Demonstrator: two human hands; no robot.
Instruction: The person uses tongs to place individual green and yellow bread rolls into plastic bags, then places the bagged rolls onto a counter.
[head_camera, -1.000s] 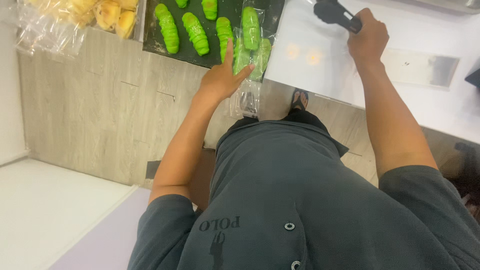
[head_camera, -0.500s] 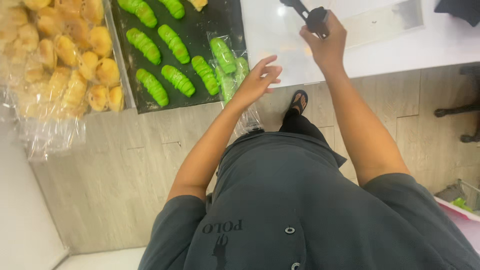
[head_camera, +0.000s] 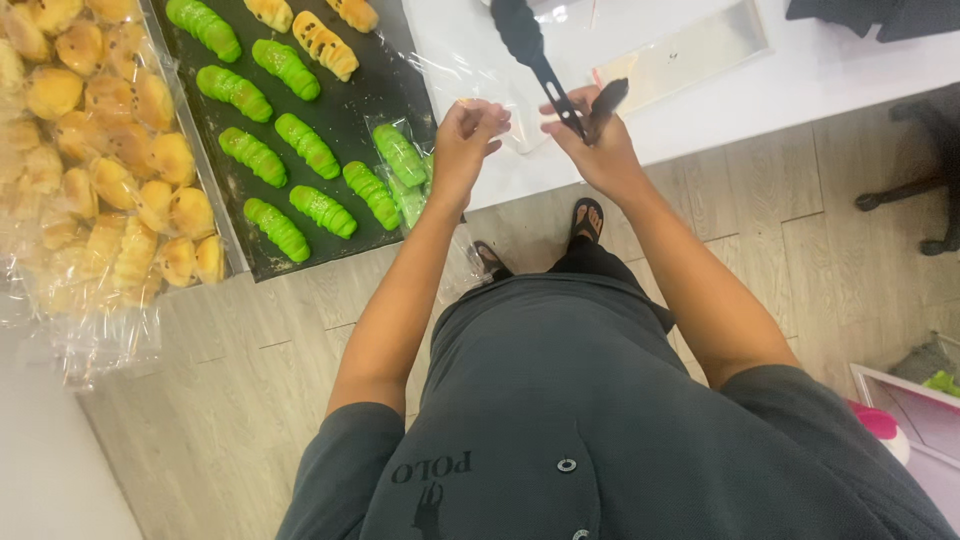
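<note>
While the white counter carries a black tray of green rolls, the right hand grips black tongs above the counter's edge. Left hand pinches a clear plastic bag, beside the tray.

Black tongs upright; clear bag on white counter.

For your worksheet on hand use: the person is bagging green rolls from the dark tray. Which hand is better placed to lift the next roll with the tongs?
The right hand: it already grips the black tongs. The left hand pinches the clear bag, beside the green rolls on the dark tray.
</note>
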